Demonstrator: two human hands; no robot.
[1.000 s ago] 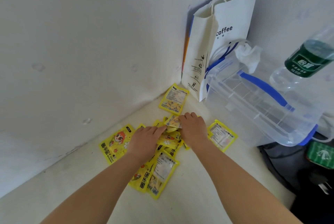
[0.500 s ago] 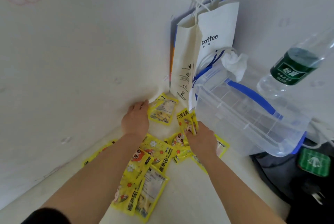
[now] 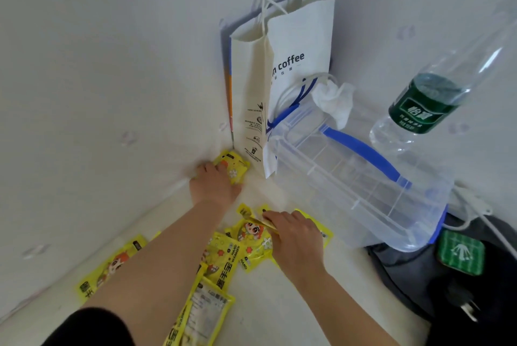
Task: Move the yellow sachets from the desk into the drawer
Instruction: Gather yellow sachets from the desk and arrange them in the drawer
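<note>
Several yellow sachets lie scattered on the pale desk [image 3: 279,303] near the wall corner. My left hand [image 3: 214,185] reaches into the corner and grips one yellow sachet [image 3: 234,168] lying by the paper bag. My right hand [image 3: 293,236] pinches a small stack of yellow sachets [image 3: 261,221] above the central pile [image 3: 232,250]. More sachets lie by my left forearm [image 3: 103,270] and near the bottom edge [image 3: 207,315]. No drawer is in view.
A white paper coffee bag [image 3: 279,88] stands in the corner. A clear plastic box with blue handle [image 3: 355,178] sits to its right, a crumpled tissue [image 3: 334,101] on it. A water bottle with green label [image 3: 425,105] and a dark bag [image 3: 447,284] are at right.
My left hand moved from the central pile up into the corner and closed on the far sachet. My right hand gathered sachets and lifted them slightly. The camera leaned closer.
</note>
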